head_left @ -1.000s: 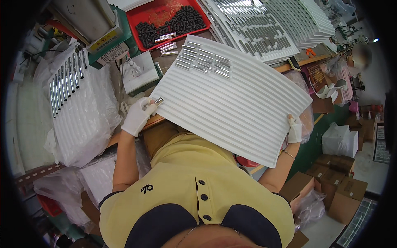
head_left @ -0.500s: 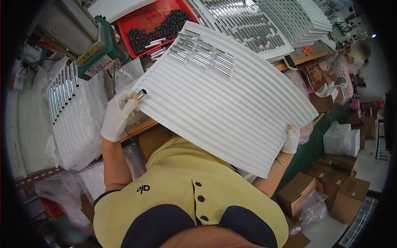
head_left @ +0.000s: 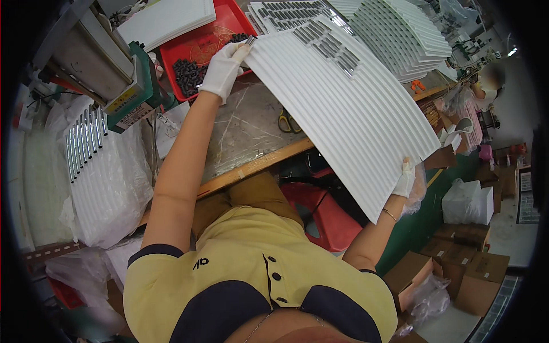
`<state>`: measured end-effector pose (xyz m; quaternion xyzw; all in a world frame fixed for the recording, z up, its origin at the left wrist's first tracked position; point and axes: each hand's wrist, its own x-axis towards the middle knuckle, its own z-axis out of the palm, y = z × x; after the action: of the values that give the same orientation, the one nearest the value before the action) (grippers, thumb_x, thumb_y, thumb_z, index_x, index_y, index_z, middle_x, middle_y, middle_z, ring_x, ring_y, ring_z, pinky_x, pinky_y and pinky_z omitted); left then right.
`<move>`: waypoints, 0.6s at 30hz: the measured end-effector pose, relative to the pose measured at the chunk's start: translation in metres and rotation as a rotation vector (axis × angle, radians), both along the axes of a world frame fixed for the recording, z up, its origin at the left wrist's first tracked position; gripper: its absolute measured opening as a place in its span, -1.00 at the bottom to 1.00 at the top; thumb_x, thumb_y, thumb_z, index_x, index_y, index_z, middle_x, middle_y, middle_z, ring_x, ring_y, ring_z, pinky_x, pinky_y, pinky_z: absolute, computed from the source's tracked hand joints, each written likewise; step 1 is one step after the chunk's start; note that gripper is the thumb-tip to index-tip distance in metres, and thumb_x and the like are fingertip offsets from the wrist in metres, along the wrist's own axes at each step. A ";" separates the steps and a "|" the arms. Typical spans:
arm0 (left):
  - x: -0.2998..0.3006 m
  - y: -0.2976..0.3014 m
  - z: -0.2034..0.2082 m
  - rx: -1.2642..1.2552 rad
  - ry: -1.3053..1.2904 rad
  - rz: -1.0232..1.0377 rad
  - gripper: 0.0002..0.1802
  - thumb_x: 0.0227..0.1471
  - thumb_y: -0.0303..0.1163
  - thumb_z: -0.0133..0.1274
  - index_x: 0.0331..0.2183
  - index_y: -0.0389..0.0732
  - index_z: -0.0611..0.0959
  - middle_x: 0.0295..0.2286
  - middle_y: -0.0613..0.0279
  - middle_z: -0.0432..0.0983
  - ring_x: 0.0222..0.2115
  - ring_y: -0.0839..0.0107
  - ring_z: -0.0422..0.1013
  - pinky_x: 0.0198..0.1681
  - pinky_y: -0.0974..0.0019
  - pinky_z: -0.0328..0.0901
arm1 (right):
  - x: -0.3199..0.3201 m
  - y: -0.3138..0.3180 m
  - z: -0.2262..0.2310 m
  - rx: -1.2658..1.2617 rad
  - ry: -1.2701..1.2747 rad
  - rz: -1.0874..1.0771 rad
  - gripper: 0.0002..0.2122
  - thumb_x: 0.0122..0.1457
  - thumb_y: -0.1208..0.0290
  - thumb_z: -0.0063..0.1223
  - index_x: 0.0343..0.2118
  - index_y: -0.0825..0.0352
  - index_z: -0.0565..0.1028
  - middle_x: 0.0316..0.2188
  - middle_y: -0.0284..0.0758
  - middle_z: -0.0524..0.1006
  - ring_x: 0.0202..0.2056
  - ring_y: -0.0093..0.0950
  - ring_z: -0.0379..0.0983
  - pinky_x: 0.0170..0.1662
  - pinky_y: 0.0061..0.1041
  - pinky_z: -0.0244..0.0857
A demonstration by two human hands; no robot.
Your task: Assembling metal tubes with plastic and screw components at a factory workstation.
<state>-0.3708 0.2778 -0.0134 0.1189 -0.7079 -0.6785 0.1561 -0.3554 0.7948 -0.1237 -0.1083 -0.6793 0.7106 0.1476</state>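
My gloved left hand [head_left: 225,70] is closed at the far left corner of a white ribbed sheet [head_left: 343,123], a short silvery metal tube [head_left: 250,40] showing at its fingertips. Whether those fingers also pinch the sheet is hard to make out. My right hand [head_left: 405,180], gloved with a bare fingertip showing, is closed on the sheet's right edge. Several metal tubes [head_left: 326,43] lie in the grooves near the sheet's far edge. The sheet is held up over the worktable and slants down to the right.
Behind my left hand, a red tray [head_left: 171,50] holds black cylindrical parts [head_left: 189,77]. Yellow-handled scissors [head_left: 287,121] lie on the worktable [head_left: 234,128]. A green machine [head_left: 134,100] stands at left. Stacked ribbed sheets [head_left: 394,37] are at the back; cardboard boxes [head_left: 483,274] stand at right.
My left hand has moved forward and right, up to the sheet's far corner, still with a tube. The sheet has swung away from my body, uncovering the table edge, scissors and a red stool.
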 end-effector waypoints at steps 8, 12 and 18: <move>-0.027 -0.006 -0.033 0.404 0.091 -0.009 -0.67 0.15 -0.19 -0.09 -0.12 -0.20 0.46 -0.25 0.37 0.45 -0.27 0.59 0.39 -0.24 0.52 0.33 | -0.023 -0.006 0.009 -0.122 -0.124 -0.031 -0.50 0.18 0.17 -0.04 0.06 0.44 0.26 -0.07 -0.22 0.41 -0.13 -0.39 0.38 -0.07 -0.54 0.29; 0.032 -0.028 -0.048 0.465 0.144 -0.013 -0.67 0.13 -0.15 -0.05 -0.20 -0.20 0.43 -0.19 0.25 0.41 -0.26 0.46 0.37 -0.23 0.44 0.28 | -0.008 0.048 0.032 0.197 -0.248 -0.362 -0.51 0.16 0.04 -0.04 -0.08 0.44 0.41 -0.19 -0.23 0.49 -0.19 -0.39 0.40 -0.10 -0.51 0.25; 0.146 -0.034 -0.065 0.621 0.127 -0.112 -0.66 0.14 -0.11 -0.09 -0.24 -0.20 0.40 -0.32 0.21 0.40 -0.44 0.50 0.33 -0.36 0.47 0.24 | 0.090 0.002 0.180 0.518 0.356 -0.439 -0.74 0.19 0.28 -0.11 -0.30 0.39 0.50 -0.48 -0.36 0.42 -0.46 -0.56 0.33 -0.44 -0.66 0.25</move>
<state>-0.2252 0.2435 -0.0786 0.0792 -0.4615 -0.8756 0.1186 -0.2654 0.7969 0.0560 -0.0850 -0.7609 0.4745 0.4344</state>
